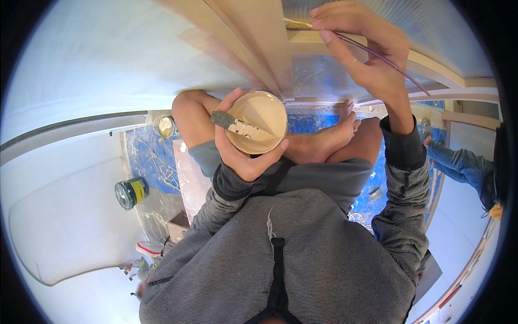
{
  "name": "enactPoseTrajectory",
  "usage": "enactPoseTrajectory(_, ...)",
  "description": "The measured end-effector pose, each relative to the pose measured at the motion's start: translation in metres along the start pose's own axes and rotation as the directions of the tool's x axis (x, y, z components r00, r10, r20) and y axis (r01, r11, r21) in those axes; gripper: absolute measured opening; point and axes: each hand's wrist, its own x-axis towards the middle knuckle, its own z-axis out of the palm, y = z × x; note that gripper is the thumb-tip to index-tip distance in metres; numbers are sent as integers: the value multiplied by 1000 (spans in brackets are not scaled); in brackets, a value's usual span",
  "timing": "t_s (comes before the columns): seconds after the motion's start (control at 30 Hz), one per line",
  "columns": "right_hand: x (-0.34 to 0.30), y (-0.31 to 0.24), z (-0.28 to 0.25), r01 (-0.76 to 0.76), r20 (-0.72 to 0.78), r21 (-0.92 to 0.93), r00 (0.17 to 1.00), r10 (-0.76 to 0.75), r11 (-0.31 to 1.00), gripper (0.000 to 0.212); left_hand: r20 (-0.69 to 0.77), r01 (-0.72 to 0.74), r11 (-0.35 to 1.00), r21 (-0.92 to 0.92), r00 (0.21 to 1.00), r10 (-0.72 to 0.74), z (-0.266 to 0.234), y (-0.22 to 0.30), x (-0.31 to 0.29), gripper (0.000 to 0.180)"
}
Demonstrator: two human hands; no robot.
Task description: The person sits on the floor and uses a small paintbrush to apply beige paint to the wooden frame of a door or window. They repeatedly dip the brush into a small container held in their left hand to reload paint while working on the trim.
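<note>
My left hand (245, 162) is wrapped round a round tub (278, 116) of beige paint, held over my crossed legs. A flat tool (243, 127) with a dark grey end and paint-smeared length lies across the tub's rim and into the paint; I cannot make out its kind. Above and to the right, my right hand (369, 46) pinches a thin paintbrush (386, 63) with a purple handle. Its pale bristles point left, close to the beige frame (302, 36) around a glass pane (431, 27). Whether the bristles touch the frame, I cannot tell.
A white wall (108, 65) rises at the left. Blue sheeting (148, 154) covers parts of the floor. A dark bucket (124, 195) with a yellow label and a small round tin (165, 127) stand left. Another person's jeans-clad leg (458, 162) shows at the right; shoes (150, 248) lie lower left.
</note>
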Motion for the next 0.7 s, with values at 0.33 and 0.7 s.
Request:
enactPoseTrajectory(0.33,2,-2,2,36,-41,13,999,-35,999,14,3,1,1000,-11,1000,-1,0,0,-3,99)
enactPoseTrajectory(0.7,4,-3,3,60,-52,49,997,-57,997,15,7,6,1000,1,1000,-6,-1,0,-4,97)
